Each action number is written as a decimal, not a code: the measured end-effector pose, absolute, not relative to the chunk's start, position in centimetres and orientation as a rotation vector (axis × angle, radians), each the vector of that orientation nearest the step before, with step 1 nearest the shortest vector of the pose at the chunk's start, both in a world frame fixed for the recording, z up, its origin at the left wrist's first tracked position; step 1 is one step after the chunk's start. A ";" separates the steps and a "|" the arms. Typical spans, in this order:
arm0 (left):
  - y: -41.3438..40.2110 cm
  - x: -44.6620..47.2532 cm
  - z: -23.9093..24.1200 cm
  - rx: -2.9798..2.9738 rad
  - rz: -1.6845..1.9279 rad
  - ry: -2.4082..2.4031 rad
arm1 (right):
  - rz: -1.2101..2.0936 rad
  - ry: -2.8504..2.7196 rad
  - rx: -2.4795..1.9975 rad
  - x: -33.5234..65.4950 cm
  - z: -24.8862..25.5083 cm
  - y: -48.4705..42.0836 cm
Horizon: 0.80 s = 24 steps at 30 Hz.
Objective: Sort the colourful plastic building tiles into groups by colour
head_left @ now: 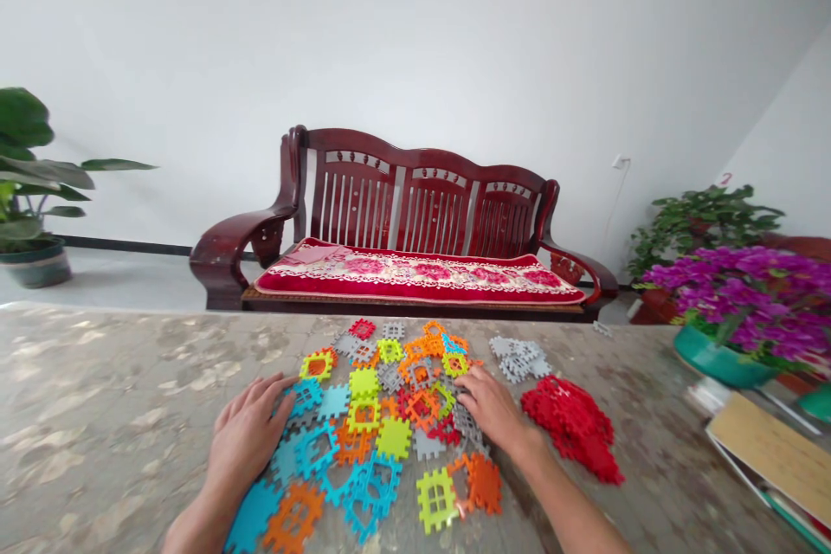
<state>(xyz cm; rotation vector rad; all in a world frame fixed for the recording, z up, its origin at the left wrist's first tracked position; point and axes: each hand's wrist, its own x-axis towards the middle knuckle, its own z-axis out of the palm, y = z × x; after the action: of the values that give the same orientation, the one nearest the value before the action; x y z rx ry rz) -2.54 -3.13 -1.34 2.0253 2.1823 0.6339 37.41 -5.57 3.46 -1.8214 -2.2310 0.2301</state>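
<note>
A mixed heap of flat, notched plastic puzzle tiles lies between my hands, in blue, orange, lime green, grey and red. My left hand lies palm down along the heap's left edge, fingers stretched out beside a blue window tile. On the opposite edge, my right hand reaches in with its fingers spread over grey tiles, near a lime green tile. Its fingertips touch the tiles; neither hand visibly lifts one. Solid lime tiles sit mid-heap, and an orange window tile lies at the near left.
Right of the heap are a pile of red tiles and a small group of grey tiles. Purple flowers in a teal pot and a stack of books occupy the marble-patterned table's right side. A wooden bench stands beyond.
</note>
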 end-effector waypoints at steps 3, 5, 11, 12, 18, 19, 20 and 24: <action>-3.1 -2.5 -1.2 2.020 0.639 2.189 | 0.198 -2.283 -1.802 37.7 3.3 -5.4; -3.2 -2.4 -1.1 2.016 0.634 2.196 | 0.178 -2.302 -1.783 37.9 3.3 -5.5; -3.3 -2.4 -0.9 2.023 0.610 2.189 | 0.253 -2.199 -1.777 39.8 3.7 -6.9; -3.3 -2.4 -1.0 2.026 0.609 2.186 | 0.272 -2.169 -1.793 40.3 3.7 -7.1; -3.2 -2.4 -1.2 2.033 0.622 2.172 | 0.311 -2.089 -1.879 41.7 3.5 -7.3; -3.2 -2.5 -1.2 2.034 0.623 2.173 | 0.304 -2.101 -1.891 41.5 3.6 -7.2; -3.2 -2.5 -1.3 2.035 0.625 2.175 | 0.298 -2.119 -1.898 41.3 3.6 -7.1; -3.2 -2.6 -1.4 2.048 0.621 2.184 | 0.325 -2.202 -1.860 40.4 4.1 -6.5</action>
<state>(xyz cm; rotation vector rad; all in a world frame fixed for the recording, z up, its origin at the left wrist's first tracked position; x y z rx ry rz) -2.56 -3.17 -1.37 2.0482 2.1845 0.6211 40.39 -6.54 4.07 -1.8597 -2.2023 0.3253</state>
